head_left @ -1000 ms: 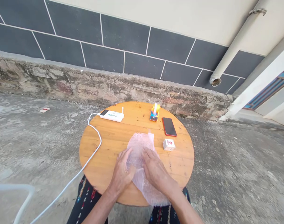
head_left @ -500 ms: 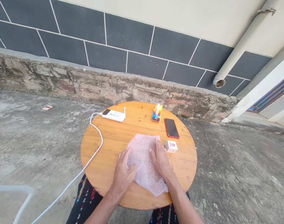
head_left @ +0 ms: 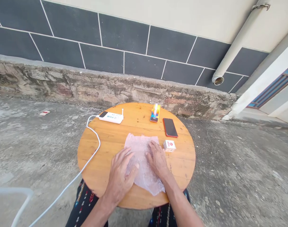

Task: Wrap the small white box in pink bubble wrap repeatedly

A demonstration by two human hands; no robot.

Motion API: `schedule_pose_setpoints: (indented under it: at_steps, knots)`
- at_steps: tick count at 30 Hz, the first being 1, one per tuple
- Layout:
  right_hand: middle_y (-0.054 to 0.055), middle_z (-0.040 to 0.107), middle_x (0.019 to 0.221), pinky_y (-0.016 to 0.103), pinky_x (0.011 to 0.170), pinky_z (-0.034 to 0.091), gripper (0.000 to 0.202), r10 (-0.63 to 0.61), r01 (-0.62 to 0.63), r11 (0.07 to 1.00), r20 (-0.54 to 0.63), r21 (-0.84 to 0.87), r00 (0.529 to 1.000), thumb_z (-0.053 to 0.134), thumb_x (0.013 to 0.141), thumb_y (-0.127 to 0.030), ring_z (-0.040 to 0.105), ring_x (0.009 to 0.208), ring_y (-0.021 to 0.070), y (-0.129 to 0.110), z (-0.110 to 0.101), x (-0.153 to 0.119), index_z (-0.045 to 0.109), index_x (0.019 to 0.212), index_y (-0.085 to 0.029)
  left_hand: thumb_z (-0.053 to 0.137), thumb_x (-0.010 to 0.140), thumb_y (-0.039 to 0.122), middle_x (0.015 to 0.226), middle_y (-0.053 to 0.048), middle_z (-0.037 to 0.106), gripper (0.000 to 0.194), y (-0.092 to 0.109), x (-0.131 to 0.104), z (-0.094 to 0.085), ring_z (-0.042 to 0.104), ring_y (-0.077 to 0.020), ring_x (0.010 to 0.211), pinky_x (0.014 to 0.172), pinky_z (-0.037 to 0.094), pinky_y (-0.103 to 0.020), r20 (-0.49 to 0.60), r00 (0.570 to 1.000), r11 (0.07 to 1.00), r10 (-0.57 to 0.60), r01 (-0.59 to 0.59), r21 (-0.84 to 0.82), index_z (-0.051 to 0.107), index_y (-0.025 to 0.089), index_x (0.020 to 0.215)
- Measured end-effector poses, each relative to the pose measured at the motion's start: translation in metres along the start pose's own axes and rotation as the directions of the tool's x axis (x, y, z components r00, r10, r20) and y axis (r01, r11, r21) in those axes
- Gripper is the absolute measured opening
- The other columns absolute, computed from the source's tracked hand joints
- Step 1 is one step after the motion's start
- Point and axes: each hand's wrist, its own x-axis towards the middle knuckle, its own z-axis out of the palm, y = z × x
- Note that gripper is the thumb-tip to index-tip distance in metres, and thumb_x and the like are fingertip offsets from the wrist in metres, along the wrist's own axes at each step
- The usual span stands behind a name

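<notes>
Covering plastic wrap (head_left: pixel 141 143): left hand (head_left: pixel 121 173), right hand (head_left: pixel 158 159), both wide, visibly gripping nothing.
Wrap: on the counter (head_left: pixel 181 164), left of the small box (head_left: pixel 169 145).
Box: a rightward swing of the right hand could knock it.
Counter's edge: bare wood separates it from the box's right side.

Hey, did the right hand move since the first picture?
Yes, the right hand has moved forward and rightward, closer to the small white box on the table.
</notes>
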Motion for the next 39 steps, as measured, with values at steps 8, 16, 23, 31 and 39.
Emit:
schedule_pose_setpoints:
  at_steps: [8,16,23,31,39]
  knots:
    - [0.010,0.054,0.133,0.042,0.103,0.037,0.032,-0.090,0.084,0.972,0.019,0.219,0.996,0.057,0.080,-0.018,0.049,0.122,0.0236,0.019,-0.007,0.003,0.065,0.111,-0.019,0.028,0.095,0.041,0.057,0.001,0.054,0.051,0.011,0.000,-0.035,0.049,-0.0133,0.057,0.062,0.038,-0.025,0.585,0.811,0.999,0.013,0.012,-0.039,0.051,0.018,0.057]
    - [0.013,0.053,0.134,0.045,0.105,0.034,0.034,-0.049,0.050,0.973,-0.010,0.227,0.999,0.055,0.080,-0.016,0.046,0.125,0.0256,0.014,-0.003,-0.002,0.064,0.113,-0.016,0.043,0.088,0.026,0.108,-0.008,0.063,0.022,0.001,0.011,-0.020,0.055,-0.0232,0.103,0.088,0.042,-0.035,0.436,0.899,0.988,0.035,-0.098,0.123,0.063,0.021,0.096]
    - [0.011,0.054,0.132,0.043,0.105,0.037,0.037,-0.062,0.073,0.925,-0.041,0.374,0.997,0.054,0.077,-0.015,0.049,0.123,0.0231,0.026,-0.002,0.000,0.063,0.113,-0.018,0.055,0.080,0.027,0.137,-0.012,0.049,0.047,-0.026,0.014,0.005,0.042,-0.0304,0.127,0.105,0.034,-0.050,0.389,0.918,0.960,0.079,-0.175,0.219,0.054,0.021,0.126]
    - [0.011,0.058,0.128,0.044,0.102,0.040,0.034,-0.040,0.118,0.904,-0.193,0.411,0.980,0.050,0.079,-0.016,0.051,0.121,0.0232,0.026,-0.003,0.001,0.064,0.111,-0.020,0.057,0.078,0.026,0.135,-0.011,0.051,0.045,-0.033,0.021,0.005,0.044,-0.0294,0.126,0.105,0.035,-0.048,0.380,0.920,0.957,0.091,-0.187,0.222,0.057,0.022,0.123]
    - [0.009,0.063,0.120,0.040,0.097,0.045,0.027,-0.079,0.179,0.884,-0.239,0.433,0.968,0.048,0.084,-0.018,0.057,0.113,0.0213,0.026,-0.004,-0.002,0.065,0.103,-0.021,0.056,0.074,0.019,0.133,-0.011,0.053,0.048,-0.041,0.030,0.011,0.045,-0.0295,0.124,0.104,0.035,-0.048,0.301,0.950,0.960,0.078,-0.153,0.235,0.057,0.021,0.122]
